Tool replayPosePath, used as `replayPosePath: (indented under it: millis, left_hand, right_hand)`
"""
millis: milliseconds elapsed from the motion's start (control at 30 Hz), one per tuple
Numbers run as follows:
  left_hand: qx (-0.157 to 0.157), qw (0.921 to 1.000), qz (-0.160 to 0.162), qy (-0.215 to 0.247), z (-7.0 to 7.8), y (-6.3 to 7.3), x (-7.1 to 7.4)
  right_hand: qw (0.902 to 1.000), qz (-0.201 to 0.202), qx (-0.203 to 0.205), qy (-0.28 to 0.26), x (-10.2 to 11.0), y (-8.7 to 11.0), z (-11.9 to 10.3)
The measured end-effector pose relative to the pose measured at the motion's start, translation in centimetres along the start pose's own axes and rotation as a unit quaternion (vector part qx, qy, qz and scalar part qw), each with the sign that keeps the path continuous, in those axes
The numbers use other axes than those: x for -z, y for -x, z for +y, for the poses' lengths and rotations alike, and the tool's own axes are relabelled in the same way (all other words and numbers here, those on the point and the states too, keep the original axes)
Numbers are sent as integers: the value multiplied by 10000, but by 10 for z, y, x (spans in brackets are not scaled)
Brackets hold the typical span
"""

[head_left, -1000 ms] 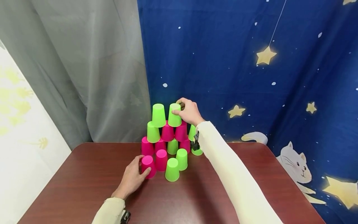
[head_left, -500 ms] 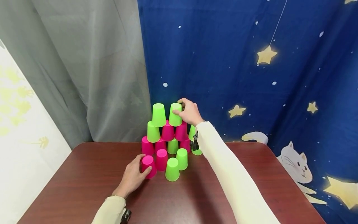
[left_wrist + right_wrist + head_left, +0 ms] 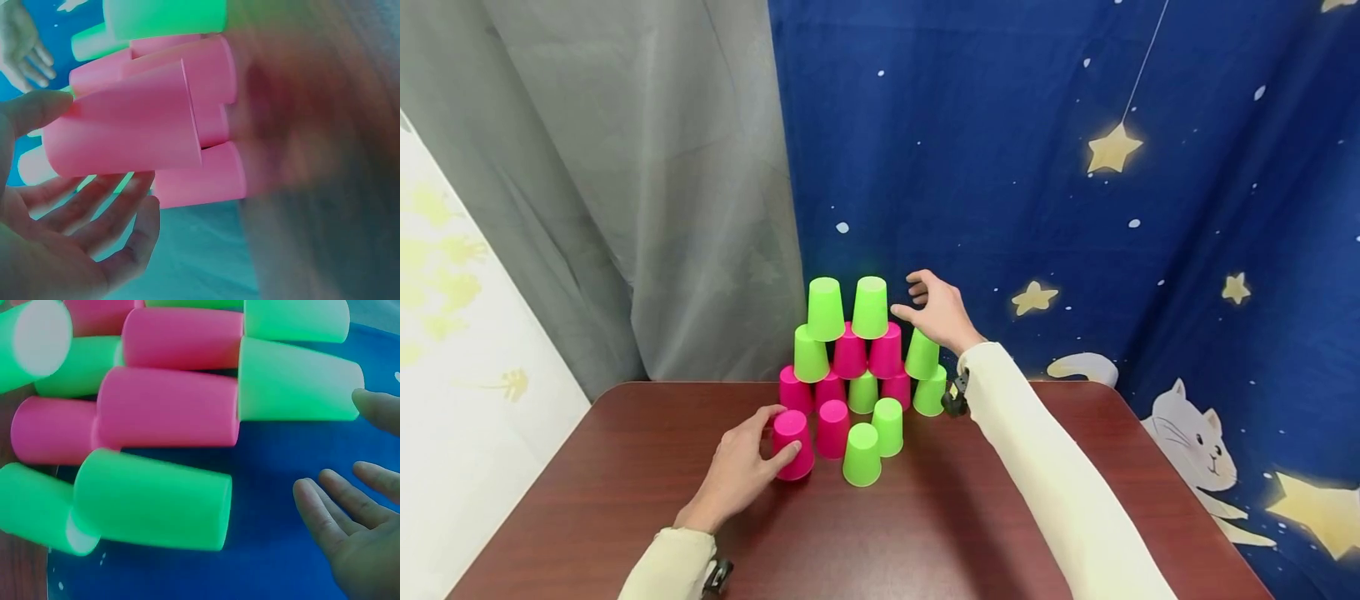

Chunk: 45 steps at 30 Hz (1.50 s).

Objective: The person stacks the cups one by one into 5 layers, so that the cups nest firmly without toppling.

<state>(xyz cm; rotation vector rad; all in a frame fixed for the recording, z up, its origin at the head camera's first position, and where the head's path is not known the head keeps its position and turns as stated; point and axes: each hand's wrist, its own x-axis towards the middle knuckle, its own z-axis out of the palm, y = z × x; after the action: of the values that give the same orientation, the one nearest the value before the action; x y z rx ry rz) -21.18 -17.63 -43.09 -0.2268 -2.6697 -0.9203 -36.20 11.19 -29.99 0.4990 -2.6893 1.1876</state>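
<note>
Left: an inverted pink cup [image 3: 791, 440] is being gripped by the left hand [image 3: 733, 471], thumb and fingers around it, beside another pink cup [image 3: 832, 429]. Middle: a tiered stack [image 3: 851, 352] is being carried by the counter [image 3: 625, 467], two green cups [image 3: 825, 310] being borne on top. Right: the right hand [image 3: 942, 312], released, is being held just beside the nearer green top.

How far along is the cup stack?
Done: five-cup bottom row, four-cup second row, two green cups above. In hand: left hand grips a pink cup; right hand holds nothing. Left: probably that cup plus three loose cups in front; second row's right end is uncovered.
</note>
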Motion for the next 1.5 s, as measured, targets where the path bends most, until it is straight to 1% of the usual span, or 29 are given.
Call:
replayPosePath:
  millis: [167,333,467,600,767,967,1100,1267,1500]
  left_hand:
    - [-231,9997,-57,36,10,-2,15]
    - [-540,9983,-170,97,21,-6,29]
    - [-748,9964,-328,209,34,-15,40]
    - [-967,9939,-416,322,49,-26,48]
    - [-1190,9911,-468,372,65,-41,52]
    - [-1296,9877,-674,559,88,-64,55]
    - [-1384,9857,-731,628,103,-79,56]
    - [-1539,9821,-835,687,116,-100,54]
    - [-1599,9823,-766,601,130,-127,50]
  right_hand:
    - [9999,-103,-1,21,6,18,12]
    - [9997,-224,89,9,5,42,22]
    - [9991,-287,291,-81,1,66,29]
    - [9981,-356,448,-232,-6,89,33]
    - [9960,-615,492,-429,-20,115,37]
    - [9919,-914,575,-672,-40,136,44]
    - [9892,-1075,563,-826,-52,144,47]
    - [9865,-1233,572,-917,-62,152,51]
    - [9841,-1308,639,-1016,-72,158,53]
